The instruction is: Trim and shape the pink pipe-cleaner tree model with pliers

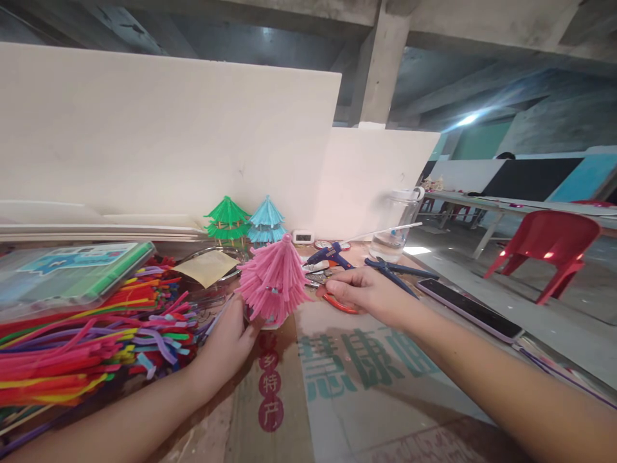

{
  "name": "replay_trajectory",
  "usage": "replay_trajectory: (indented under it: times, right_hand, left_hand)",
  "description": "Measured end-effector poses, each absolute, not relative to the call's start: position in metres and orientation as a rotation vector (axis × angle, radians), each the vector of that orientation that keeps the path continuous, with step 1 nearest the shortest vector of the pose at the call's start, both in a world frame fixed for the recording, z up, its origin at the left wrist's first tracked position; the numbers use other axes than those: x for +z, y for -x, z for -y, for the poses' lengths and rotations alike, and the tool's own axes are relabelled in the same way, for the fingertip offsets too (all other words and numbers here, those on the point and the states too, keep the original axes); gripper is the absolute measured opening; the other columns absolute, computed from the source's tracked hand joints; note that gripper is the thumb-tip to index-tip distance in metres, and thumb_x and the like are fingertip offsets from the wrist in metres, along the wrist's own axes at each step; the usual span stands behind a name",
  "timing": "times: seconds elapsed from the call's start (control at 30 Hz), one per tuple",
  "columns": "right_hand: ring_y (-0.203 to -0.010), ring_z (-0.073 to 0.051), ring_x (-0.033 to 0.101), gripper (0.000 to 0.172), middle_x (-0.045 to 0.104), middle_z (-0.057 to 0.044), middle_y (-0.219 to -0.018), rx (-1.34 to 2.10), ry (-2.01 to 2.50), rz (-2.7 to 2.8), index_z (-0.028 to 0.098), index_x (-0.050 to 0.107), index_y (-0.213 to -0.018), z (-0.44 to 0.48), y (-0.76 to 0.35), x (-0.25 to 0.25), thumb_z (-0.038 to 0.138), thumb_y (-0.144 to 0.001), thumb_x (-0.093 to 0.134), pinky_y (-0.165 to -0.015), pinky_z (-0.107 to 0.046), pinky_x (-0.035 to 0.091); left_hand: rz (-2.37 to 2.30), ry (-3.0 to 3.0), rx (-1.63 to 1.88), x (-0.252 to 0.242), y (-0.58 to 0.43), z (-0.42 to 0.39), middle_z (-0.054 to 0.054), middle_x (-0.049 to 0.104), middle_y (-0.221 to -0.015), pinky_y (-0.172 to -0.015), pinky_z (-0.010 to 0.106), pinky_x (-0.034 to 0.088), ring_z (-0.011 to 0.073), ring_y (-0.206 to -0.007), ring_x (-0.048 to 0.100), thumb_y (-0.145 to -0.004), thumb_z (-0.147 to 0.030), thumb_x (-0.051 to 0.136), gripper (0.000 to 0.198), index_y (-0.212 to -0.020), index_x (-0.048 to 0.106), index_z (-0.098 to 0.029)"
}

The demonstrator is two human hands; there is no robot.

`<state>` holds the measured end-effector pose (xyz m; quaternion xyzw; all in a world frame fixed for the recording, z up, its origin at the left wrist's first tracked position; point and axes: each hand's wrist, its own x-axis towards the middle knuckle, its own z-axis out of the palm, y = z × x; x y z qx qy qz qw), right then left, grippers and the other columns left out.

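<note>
My left hand [236, 326] is closed around the lower part of a small pink tree of fuzzy pipe cleaners [274, 280], which stands upright with two drooping tiers. The fingers are partly hidden behind it. My right hand [359, 289] is closed at the orange-red handle of a pair of scissors [342, 305] lying low over the table; the blades are hard to make out. Just beyond that hand lies a blue glue gun [332, 256]. A green tree [226, 222] and a light blue tree [267, 222] of the same kind stand behind the pink one.
Bundles of coloured pipe cleaners [96, 341] and a plastic case [72, 276] fill the left. Dark blue pliers [398, 270], a phone [470, 308] and a water bottle [393, 222] are on the right. A white board [168, 141] rises behind.
</note>
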<state>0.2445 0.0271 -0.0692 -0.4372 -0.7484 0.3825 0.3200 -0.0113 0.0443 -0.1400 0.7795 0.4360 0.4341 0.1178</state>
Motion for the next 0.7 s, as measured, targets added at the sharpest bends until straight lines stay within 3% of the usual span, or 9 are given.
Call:
replay_trajectory:
  times: [0.23, 0.7]
  right_hand:
    - [-0.049, -0.009, 0.027, 0.045, 0.032, 0.007, -0.053, 0.934, 1.149, 2.017, 0.013, 0.067, -0.081, -0.0226, -0.2423, -0.0646, 0.056, -0.082, 0.052, -0.049, -0.025, 0.019]
    - [-0.049, -0.009, 0.027, 0.044, 0.032, 0.007, -0.05, 0.919, 1.139, 2.017, 0.016, 0.062, -0.069, -0.0232, -0.2421, -0.0657, 0.056, -0.083, 0.053, -0.049, -0.026, 0.019]
  left_hand:
    - [-1.249, -2.292, 1.301, -0.1392, 0.0108, -0.0439, 0.015, 0.064, -0.114, -0.097, 0.048, 0.046, 0.0295, -0.11, 0.058, -0.086, -0.04, 0.045, 0.031, -0.106, 0.053, -0.018]
    - [-1.247, -2.278, 1.261, -0.1372, 0.0102, -0.0429, 0.018, 0.062, -0.119, -0.099, 0.052, 0.044, 0.0324, -0.114, 0.057, -0.088, -0.046, 0.043, 0.039, -0.111, 0.052, -0.016]
